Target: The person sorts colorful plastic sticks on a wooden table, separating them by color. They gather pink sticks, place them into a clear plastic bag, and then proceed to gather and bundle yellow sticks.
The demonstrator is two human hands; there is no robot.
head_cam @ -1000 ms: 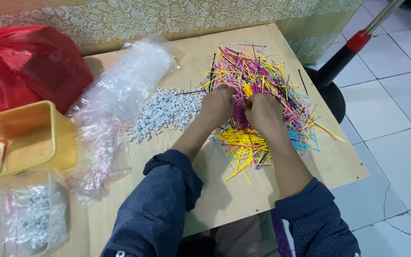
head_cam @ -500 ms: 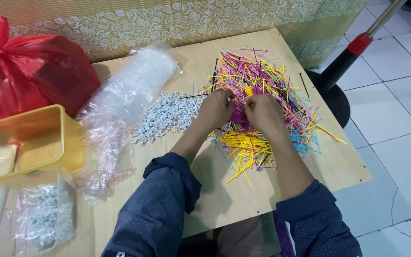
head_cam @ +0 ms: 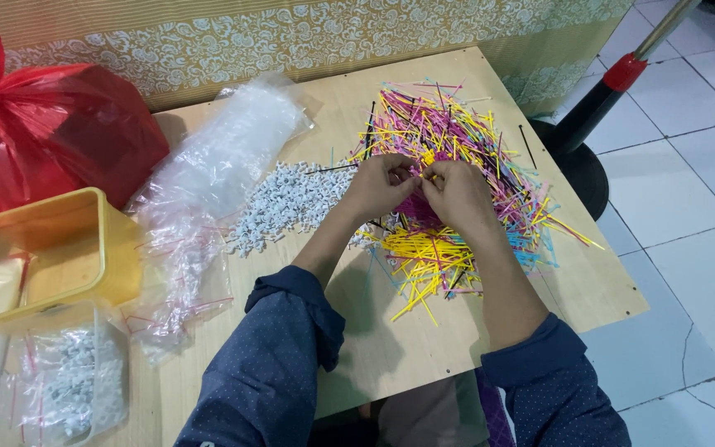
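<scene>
Where hands (head_cam: 424, 186) meet, red bag (head_cam: 51, 124) left

Both forearms are extended forward and angled inward, so that the hands meet at the centre. The left hand (head_cam: 380, 186) and the right hand (head_cam: 454, 192) are held close together, fingertips touching or nearly so. The fingers of both hands are curled in a pinching posture. Dark blue sleeves are pushed back to the elbows.

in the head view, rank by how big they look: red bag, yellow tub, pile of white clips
1. red bag
2. yellow tub, close to the bag and cut off by the frame, so unsure
3. pile of white clips
</scene>
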